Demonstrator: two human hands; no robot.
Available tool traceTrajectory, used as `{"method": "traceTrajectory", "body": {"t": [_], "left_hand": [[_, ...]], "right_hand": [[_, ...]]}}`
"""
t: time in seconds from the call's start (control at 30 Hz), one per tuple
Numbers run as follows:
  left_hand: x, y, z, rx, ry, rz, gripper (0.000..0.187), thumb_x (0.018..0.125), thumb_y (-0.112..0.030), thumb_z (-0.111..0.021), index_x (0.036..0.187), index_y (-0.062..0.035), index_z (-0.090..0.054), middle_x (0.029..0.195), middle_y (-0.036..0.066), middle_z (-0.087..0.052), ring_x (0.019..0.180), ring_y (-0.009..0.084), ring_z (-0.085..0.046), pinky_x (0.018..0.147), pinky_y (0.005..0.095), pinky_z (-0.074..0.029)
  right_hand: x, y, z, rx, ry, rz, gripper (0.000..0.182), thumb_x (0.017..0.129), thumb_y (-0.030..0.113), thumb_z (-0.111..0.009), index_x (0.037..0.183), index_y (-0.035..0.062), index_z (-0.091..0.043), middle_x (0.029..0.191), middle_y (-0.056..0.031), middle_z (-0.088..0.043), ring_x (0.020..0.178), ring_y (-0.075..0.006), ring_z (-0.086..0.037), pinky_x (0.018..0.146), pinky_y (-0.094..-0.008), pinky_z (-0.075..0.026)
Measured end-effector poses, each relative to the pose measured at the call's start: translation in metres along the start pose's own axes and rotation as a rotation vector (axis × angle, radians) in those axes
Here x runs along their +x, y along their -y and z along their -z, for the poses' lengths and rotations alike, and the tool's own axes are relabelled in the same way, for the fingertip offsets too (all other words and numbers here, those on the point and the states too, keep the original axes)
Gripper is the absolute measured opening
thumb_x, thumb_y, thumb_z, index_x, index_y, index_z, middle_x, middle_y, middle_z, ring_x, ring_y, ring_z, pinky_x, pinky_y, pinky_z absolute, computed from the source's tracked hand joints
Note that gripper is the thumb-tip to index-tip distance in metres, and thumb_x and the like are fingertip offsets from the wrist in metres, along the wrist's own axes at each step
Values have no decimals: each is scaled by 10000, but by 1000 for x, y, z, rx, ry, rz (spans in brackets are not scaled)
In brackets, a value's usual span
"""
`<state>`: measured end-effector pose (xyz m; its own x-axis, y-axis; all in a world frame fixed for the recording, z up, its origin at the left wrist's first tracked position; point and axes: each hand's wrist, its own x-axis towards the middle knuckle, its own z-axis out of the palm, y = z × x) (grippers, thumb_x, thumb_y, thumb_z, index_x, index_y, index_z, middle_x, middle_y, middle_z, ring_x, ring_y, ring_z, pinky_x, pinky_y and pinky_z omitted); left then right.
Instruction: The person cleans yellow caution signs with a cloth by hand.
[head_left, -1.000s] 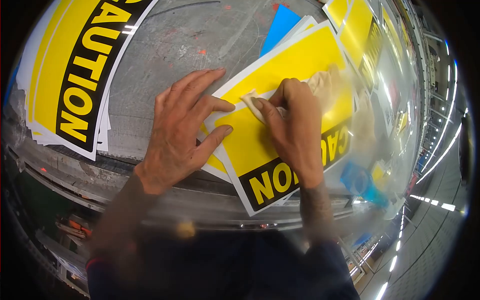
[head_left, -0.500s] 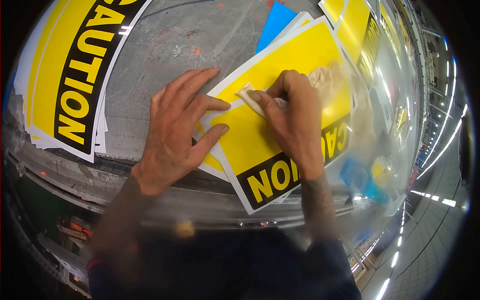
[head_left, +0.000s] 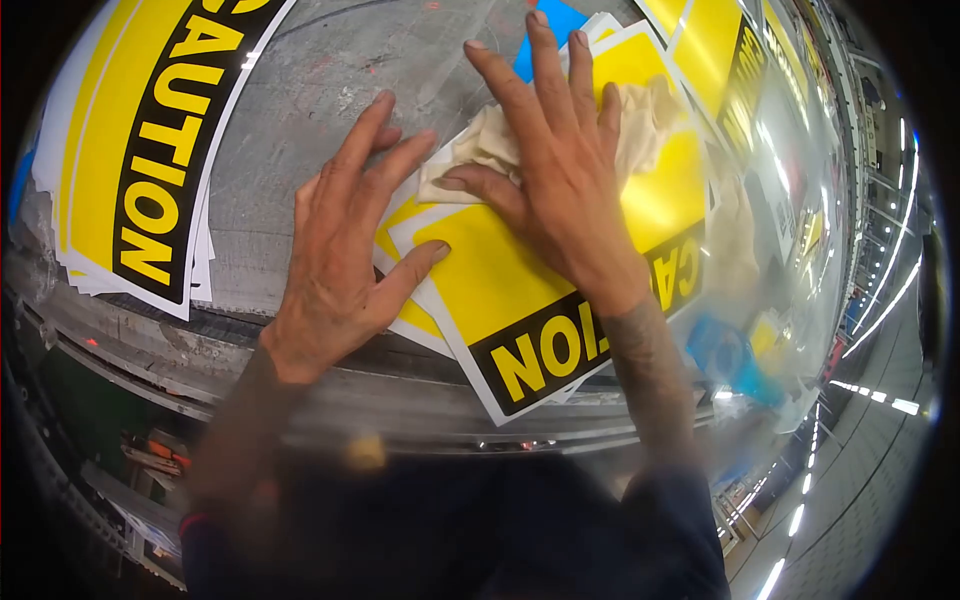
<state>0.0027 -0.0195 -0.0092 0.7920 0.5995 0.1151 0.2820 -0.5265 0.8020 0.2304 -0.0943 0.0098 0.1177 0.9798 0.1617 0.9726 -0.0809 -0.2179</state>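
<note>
Right hand (head_left: pixel 560 170) flat on cloth (head_left: pixel 480 150), left hand (head_left: pixel 345 260) steadying sign (head_left: pixel 500 290).

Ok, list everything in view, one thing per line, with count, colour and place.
cloth: one, beige, on the top sign, under the right hand.
top sign: one, yellow with a black CAUTION band, at the table's near edge, on other sheets.
sign stack: several, yellow and black, far left on the table.
blue sheet: one, blue, beyond the top sign, mostly covered.
more signs: several, yellow and black, upper right; count unclear.
blue thing: one, blue, right of the top sign, too blurred to name.
table: one, grey, scuffed, under everything.
left hand: flat, fingers spread, on the top sign's left edge.
right hand: flat, fingers spread, pressing the cloth.
</note>
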Motion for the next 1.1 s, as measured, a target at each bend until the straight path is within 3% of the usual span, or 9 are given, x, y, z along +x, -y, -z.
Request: {"method": "traceTrajectory", "body": {"t": [0.13, 0.27, 0.57, 0.67, 0.73, 0.8, 0.9, 1.0, 1.1], "left_hand": [[-2, 3, -1, 32, -10, -18, 834, 930, -283, -846, 1665, -102, -496, 1816, 159, -333, 1569, 328, -480, 1253, 510, -330], [0, 3, 0, 30, 7, -9, 823, 952, -321, -826, 1676, -119, -489, 1822, 153, -323, 1584, 323, -464, 1258, 511, -321], [0, 2, 0, 41, 16, 4, 805, 956, -331, -824, 1666, -122, -509, 1819, 154, -329, 1595, 320, -450, 1263, 510, -315], [-1, 2, 0, 29, 21, 12, 803, 960, -338, -820, 1668, -121, -507, 1824, 151, -319, 1605, 320, -435, 1269, 517, -308], [-2, 5, -1, 41, 21, 2, 809, 962, -355, -819, 1670, -120, -505, 1826, 149, -314, 1608, 320, -431, 1273, 522, -304], [-3, 6, -1, 51, 17, -3, 815, 963, -366, -820, 1672, -119, -501, 1827, 148, -310, 1610, 321, -428, 1276, 528, -300], [-1, 4, -2, 50, 19, 2, 821, 963, -369, -821, 1674, -117, -497, 1827, 146, -311, 1613, 324, -425, 1281, 533, -297], [-1, 3, 0, 40, 24, 17, 821, 964, -360, -821, 1678, -118, -493, 1826, 145, -313, 1615, 324, -421, 1283, 533, -295], [0, 4, 0, 41, 18, 1, 821, 965, -349, -822, 1681, -122, -490, 1825, 146, -314, 1613, 325, -424, 1285, 532, -294]], "right_hand": [[0, -40, 14, 49, 18, -2, 1007, 849, 561, -868, 1728, 364, -420, 1866, -145, -206, 1678, -543, -197, 1240, -820, -222], [3, -4, 6, 61, 114, 125, 954, 877, 608, -821, 1721, 416, -419, 1847, -114, -252, 1647, -542, -243, 1229, -837, -226], [3, -17, 7, 81, 104, 111, 903, 890, 627, -809, 1696, 424, -457, 1831, -116, -297, 1656, -522, -249, 1241, -832, -234], [17, -28, 33, 26, 399, -27, 973, 928, 655, -807, 1748, 346, -385, 1882, -175, -86, 1689, -553, -97, 1293, -802, -143], [16, -53, 40, -7, 379, -82, 952, 919, 639, -823, 1724, 314, -432, 1862, -214, -153, 1670, -589, -131, 1282, -798, -183], [14, -74, 27, 29, 175, 97, 939, 835, 613, -871, 1673, 385, -513, 1863, -75, -244, 1693, -494, -200, 1281, -794, -176], [13, -49, 15, 49, 144, 111, 900, 871, 632, -829, 1674, 405, -491, 1817, -111, -327, 1654, -519, -257, 1243, -832, -233], [14, -19, 6, 110, 72, 142, 945, 806, 632, -881, 1647, 379, -533, 1809, -116, -341, 1658, -514, -258, 1243, -833, -231], [9, -41, 14, 71, 72, 140, 950, 799, 629, -884, 1646, 373, -536, 1810, -116, -338, 1659, -519, -250, 1241, -837, -226]]}}
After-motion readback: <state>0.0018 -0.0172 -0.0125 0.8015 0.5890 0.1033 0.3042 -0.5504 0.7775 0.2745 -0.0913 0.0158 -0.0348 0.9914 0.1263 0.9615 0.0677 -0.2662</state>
